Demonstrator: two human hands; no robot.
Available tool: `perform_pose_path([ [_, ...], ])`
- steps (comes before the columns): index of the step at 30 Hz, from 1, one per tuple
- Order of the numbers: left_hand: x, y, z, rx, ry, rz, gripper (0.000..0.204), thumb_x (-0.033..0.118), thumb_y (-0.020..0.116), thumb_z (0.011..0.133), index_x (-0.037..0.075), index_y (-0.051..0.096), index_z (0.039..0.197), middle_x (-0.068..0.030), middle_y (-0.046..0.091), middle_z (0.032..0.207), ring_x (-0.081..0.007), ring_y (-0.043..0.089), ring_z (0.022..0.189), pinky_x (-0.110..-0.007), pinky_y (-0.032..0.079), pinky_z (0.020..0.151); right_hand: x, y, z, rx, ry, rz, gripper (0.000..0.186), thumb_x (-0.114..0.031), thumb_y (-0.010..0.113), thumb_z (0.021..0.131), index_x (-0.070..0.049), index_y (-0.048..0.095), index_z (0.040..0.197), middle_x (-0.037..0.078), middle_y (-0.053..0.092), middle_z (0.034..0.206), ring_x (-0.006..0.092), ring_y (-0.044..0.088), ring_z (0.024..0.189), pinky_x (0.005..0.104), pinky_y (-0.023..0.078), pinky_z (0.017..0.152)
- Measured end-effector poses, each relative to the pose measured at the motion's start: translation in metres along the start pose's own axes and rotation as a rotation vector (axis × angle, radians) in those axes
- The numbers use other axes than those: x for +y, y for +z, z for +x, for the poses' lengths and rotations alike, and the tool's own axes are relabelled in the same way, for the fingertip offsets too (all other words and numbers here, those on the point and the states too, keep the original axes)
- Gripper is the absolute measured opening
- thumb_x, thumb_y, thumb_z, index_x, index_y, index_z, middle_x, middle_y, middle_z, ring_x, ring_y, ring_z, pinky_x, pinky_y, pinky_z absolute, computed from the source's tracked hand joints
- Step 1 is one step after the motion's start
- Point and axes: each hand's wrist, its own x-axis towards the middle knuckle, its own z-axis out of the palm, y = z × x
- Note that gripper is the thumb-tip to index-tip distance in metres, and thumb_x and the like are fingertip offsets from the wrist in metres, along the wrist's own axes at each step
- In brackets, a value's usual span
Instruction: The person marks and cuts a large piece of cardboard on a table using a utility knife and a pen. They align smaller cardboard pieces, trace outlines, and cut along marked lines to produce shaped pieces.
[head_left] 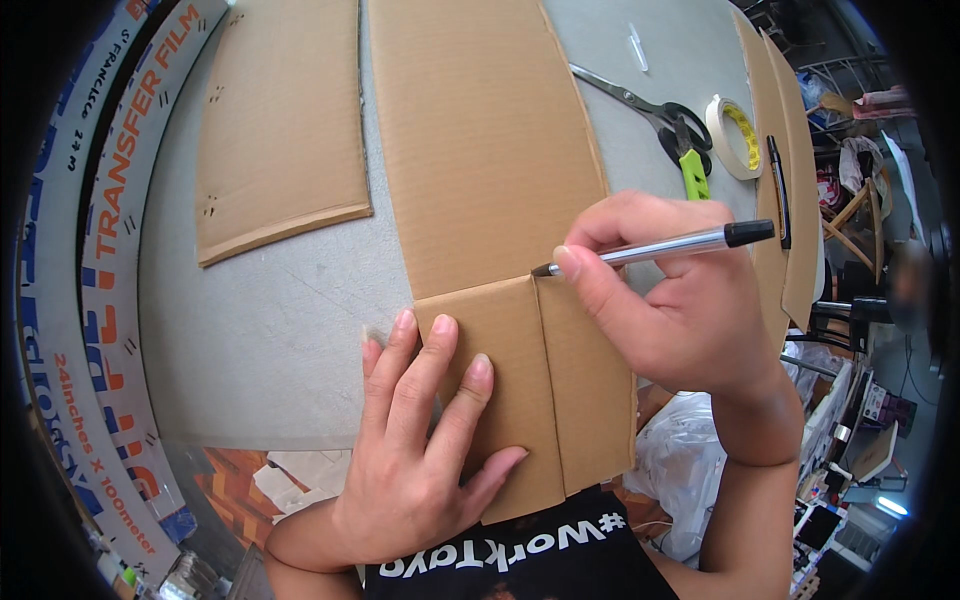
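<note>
My right hand (690, 310) grips a clear ballpoint pen (665, 247) with a black end. Its tip touches the cardboard at the upper right corner of a smaller brown cardboard piece (510, 370). Spread over that piece's left side, my left hand (410, 450) lies flat with the fingers apart. Beyond it a long cardboard sheet (480, 140) stretches away to the far edge. A narrower cardboard strip (595, 400) runs along the piece's right side, past a dark line. Whether that line is a crease or a gap I cannot tell.
Another cardboard panel (285, 120) lies at far left on the grey table (250, 350). To the right are scissors (625, 95), a green cutter (693, 172), masking tape (735, 140), a pen cap (637, 48), a black marker (779, 190) and more cardboard (795, 200). Long printed boxes (130, 250) line the left.
</note>
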Motion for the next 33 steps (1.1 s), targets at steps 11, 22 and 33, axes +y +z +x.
perform_pose_path([
  [11, -0.001, 0.001, -0.002, 0.027, 0.011, -0.006, 0.078, 0.028, 0.092, 0.075, -0.003, 0.06, 0.139, -0.0328, 0.039, 0.157, -0.0567, 0.035, 0.147, -0.071, 0.029, 0.118, -0.01, -0.015, -0.011, 0.088, -0.079, 0.009, 0.008, -0.005, 0.069, 0.096, 0.003, 0.069, 0.096, 0.012, 0.072, 0.085, 0.0163, 0.067, 0.075, 0.0283, 0.052, 0.07],
  [22, 0.006, 0.0, -0.004, 0.07, 0.018, 0.073, 0.076, 0.026, 0.094, 0.071, -0.001, 0.063, 0.135, -0.0293, 0.045, 0.155, -0.0537, 0.041, 0.146, -0.065, 0.033, 0.119, 0.028, 0.031, -0.065, 0.081, -0.196, -0.379, 0.032, 0.003, 0.062, 0.095, 0.002, 0.063, 0.127, 0.025, 0.066, 0.136, 0.045, 0.057, 0.136, 0.0548, 0.039, 0.119],
  [33, -0.008, -0.008, 0.0, 0.121, 0.054, 0.182, 0.069, 0.026, 0.09, 0.076, -0.002, 0.065, 0.133, -0.0279, 0.049, 0.152, -0.0473, 0.048, 0.142, -0.06, 0.038, 0.118, 0.021, 0.04, -0.112, 0.127, -0.244, -0.346, 0.036, 0.0, 0.064, 0.087, 0.0, 0.064, 0.123, 0.023, 0.064, 0.138, 0.0456, 0.062, 0.125, 0.0584, 0.044, 0.113],
])
